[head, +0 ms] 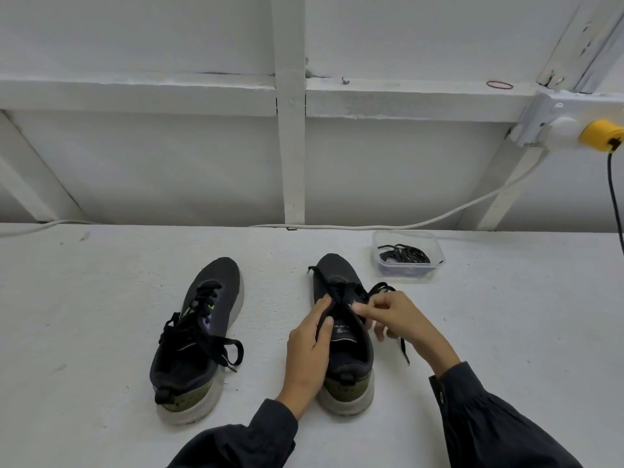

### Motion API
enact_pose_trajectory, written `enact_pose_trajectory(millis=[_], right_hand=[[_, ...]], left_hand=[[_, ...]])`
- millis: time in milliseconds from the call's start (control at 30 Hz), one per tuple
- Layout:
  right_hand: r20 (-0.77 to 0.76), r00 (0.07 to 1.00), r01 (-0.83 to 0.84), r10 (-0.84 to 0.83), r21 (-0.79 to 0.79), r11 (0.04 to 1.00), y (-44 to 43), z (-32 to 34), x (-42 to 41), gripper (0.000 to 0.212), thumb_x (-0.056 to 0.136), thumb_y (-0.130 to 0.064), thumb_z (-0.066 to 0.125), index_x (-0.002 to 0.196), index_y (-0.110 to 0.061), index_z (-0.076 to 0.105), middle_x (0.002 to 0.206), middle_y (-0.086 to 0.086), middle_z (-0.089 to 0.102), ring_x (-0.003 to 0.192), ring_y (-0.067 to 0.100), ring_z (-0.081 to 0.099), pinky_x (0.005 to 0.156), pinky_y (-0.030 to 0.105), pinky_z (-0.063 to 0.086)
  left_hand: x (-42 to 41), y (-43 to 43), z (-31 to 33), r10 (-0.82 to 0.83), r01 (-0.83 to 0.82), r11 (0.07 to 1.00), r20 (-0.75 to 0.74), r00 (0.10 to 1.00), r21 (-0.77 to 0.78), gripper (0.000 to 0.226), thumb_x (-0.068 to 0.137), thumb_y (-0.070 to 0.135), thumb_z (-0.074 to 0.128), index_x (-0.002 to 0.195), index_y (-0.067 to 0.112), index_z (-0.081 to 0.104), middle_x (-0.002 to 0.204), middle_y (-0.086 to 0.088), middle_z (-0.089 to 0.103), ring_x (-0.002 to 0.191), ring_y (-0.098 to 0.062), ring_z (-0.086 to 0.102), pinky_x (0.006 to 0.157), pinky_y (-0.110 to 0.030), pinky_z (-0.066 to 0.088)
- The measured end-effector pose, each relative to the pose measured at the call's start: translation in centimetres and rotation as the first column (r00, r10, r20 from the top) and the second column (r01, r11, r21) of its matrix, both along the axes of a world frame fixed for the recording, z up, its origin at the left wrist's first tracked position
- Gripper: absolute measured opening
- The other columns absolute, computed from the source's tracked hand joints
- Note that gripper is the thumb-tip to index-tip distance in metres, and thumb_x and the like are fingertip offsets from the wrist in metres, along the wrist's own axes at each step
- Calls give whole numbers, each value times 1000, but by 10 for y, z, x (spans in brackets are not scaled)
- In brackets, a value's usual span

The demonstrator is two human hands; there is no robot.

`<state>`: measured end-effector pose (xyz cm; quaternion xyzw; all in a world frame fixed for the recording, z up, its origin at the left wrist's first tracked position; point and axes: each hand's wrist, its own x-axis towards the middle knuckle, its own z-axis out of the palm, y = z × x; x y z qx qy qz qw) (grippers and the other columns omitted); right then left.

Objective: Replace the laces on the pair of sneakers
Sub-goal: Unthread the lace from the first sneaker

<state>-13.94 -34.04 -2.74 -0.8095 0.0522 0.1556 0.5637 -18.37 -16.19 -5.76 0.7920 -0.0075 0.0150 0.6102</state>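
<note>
Both shoes sit side by side on the white tabletop [101, 298]. The dark grey sneaker with the pale sole [351, 359] is on the right, right under the hands, and that's the one in play. The left hand [307, 352] grips its collar, thumb curled onto the tongue, bracing it. The right hand [395, 315] comes in from the other side, its fingers [363, 309] pinching the flat black lace [341, 292] at the upper eyelets, one loose end trailing off beside the shoe.

It looks like the unthreading step, working the lace out of this shoe, though I can't tell for sure whether it is going out or in. The second dark sneaker [202, 319] waits to the left, fully laced but untied. Beyond, the clear plastic tub [405, 275] holds a coil of black laces [405, 255].

Next calls for a steady pull, one crossing at a time, with the shoe held down.
</note>
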Motion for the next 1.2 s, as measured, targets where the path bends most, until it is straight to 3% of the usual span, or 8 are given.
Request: enact_pose_trajectory(millis=[200, 400, 500, 567, 767, 967, 1133, 1200], right_hand=[[137, 987, 68, -83, 112, 991, 9, 7, 0, 23, 82, -15, 76, 63, -9, 65, 49, 2, 55, 46, 10, 51, 45, 11, 35], [242, 803, 503, -544, 213, 838, -29, 25, 20, 26, 88, -18, 70, 68, -10, 56, 62, 10, 55, 58, 15, 50, 52, 24, 34], [197, 900, 384, -389, 66, 921, -36, 29, 18, 18, 88, -28, 72, 93, -16, 59, 83, 6, 62, 62, 17, 55, 50, 23, 35], [215, 905, 381, -367, -31, 924, -34, 27, 11, 36, 82, -32, 77, 109, -22, 54, 93, -2, 60, 69, 15, 58, 51, 19, 38], [1, 1000, 8, -8, -10, 1000, -3, 16, -12, 20, 84, -32, 74, 79, -13, 73, 72, 2, 68, 54, 12, 55, 45, 19, 33], [127, 989, 72, -81, 76, 995, 18, 15, -10, 18, 89, -6, 66, 72, -10, 68, 59, -3, 62, 49, 9, 55, 46, 10, 37], [153, 846, 471, -510, 232, 851, 2, 15, 7, 17, 97, -7, 52, 81, -13, 57, 68, 2, 55, 53, 12, 51, 47, 22, 34], [122, 820, 507, -559, 296, 809, 1, 11, 9, 16, 99, -10, 50, 85, -13, 56, 74, 1, 54, 52, 10, 51, 45, 21, 33]], left_hand=[[1, 2, 0, -5, 4, 1000, 10, 1000, 9, 38, 101, 13, 49, 138, 20, 51, 139, 7, 55, 130, -7, 50, 110, -31, 41], [1, 3, -1, -10, 10, 1000, 4, 1000, 10, 38, 102, 12, 47, 139, 19, 51, 140, 4, 55, 131, -7, 49, 112, -32, 40], [1, 3, -3, -12, 12, 1000, 6, 1000, 10, 38, 102, 12, 47, 139, 20, 51, 141, 4, 55, 131, -8, 49, 112, -33, 40], [1, 2, -3, -11, 11, 1000, 7, 1000, 6, 38, 102, 13, 47, 139, 21, 50, 141, 4, 55, 132, -8, 49, 111, -34, 41], [1, 1, -2, 0, 0, 1000, 24, 1000, 14, 37, 102, 14, 49, 137, 25, 51, 138, 11, 55, 129, -3, 49, 111, -31, 41], [0, 3, -1, 5, -5, 1000, 21, 1000, 9, 37, 102, 13, 48, 137, 24, 51, 138, 8, 56, 129, -5, 51, 110, -32, 42], [2, 6, -2, -28, 28, 999, 26, 999, 34, 38, 102, 12, 48, 139, 20, 51, 140, 7, 55, 131, -5, 49, 111, -30, 40], [2, 5, -2, -38, 36, 998, 32, 999, 58, 38, 102, 13, 48, 139, 20, 51, 141, 7, 54, 132, -5, 47, 112, -26, 39]])
